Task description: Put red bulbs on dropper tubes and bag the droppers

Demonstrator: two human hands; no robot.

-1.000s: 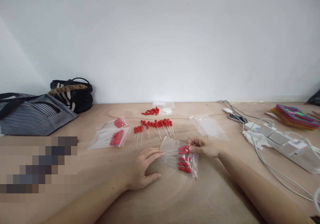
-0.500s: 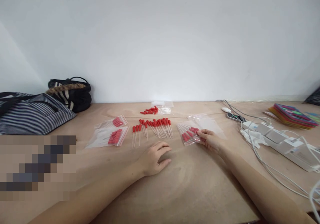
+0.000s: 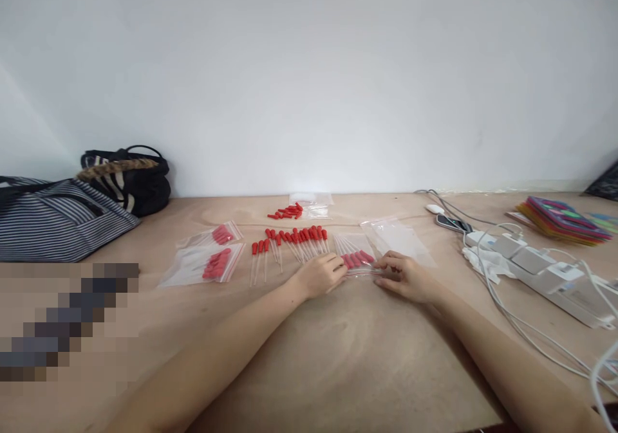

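Observation:
A clear zip-lock bag (image 3: 355,272) holding several droppers with red rubber bulbs lies flat between my hands, its red-lined mouth facing me. My left hand (image 3: 321,276) has its fingers bent together on the bag's left corner. At the right corner, my right hand (image 3: 408,278) touches the bag's edge, thumb and fingers apart. Left of the bag lie loose droppers (image 3: 304,237) in a row, bulbs pointing away from me. Further left are two filled zip-lock bags, a nearer one (image 3: 186,271) and a farther one (image 3: 196,238).
Loose red bulbs (image 3: 287,212) and clear tubes (image 3: 317,211) lie near the wall. Flat clear bags (image 3: 403,240) rest behind my right hand. A power strip (image 3: 555,285) with cables stands right, before colourful sheets (image 3: 564,221). Striped (image 3: 62,221) and black bags (image 3: 149,185) stand left.
The dropper bag has shifted left and turned so its mouth faces me. My left hand has moved up and right onto its corner. My right hand's pinch has loosened.

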